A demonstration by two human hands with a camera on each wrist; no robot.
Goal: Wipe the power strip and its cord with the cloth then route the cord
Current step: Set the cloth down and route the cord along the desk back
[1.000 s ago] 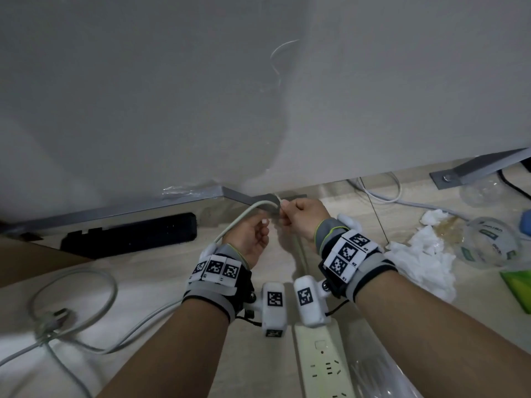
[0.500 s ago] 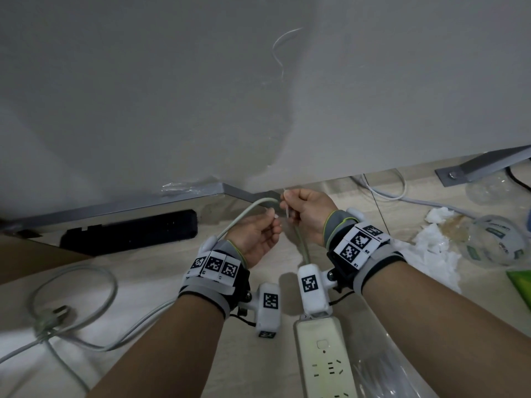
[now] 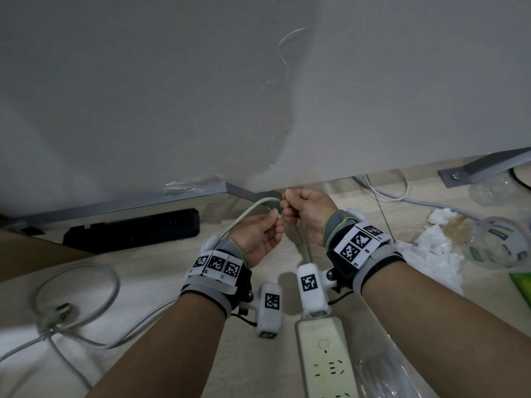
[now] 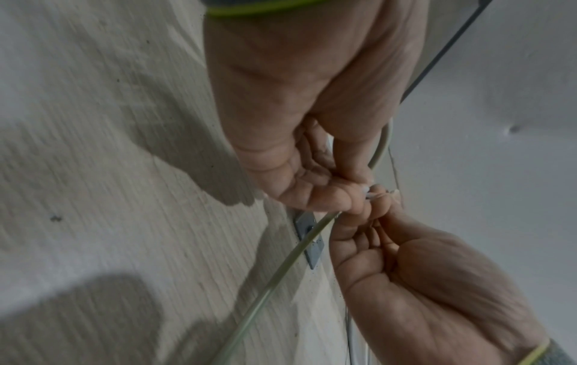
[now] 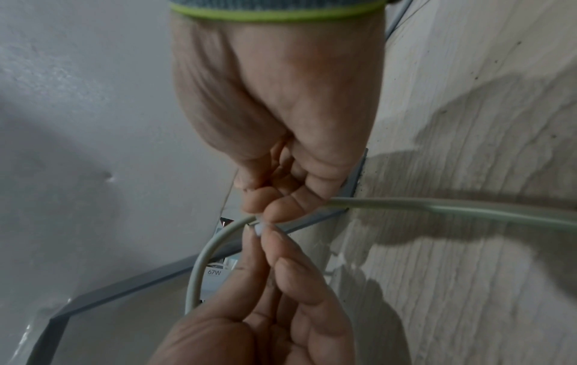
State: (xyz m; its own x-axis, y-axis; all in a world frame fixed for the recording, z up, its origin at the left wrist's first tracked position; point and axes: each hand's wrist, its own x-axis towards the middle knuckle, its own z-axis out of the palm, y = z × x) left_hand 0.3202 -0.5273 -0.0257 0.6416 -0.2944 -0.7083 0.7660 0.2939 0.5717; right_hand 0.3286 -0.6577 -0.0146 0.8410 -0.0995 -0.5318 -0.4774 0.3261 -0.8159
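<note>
Grey cord [image 3: 244, 215] arched up from the power strip [image 3: 327, 357] w/ left hand [image 3: 258, 239] and right hand [image 3: 307, 214] both pinching a small white tie [image 5: 260, 226] on it just above; slip risk, loop could spring loose.

"67W" on white item [image 5: 218, 269] behind cord [image 5: 200, 266]
</note>
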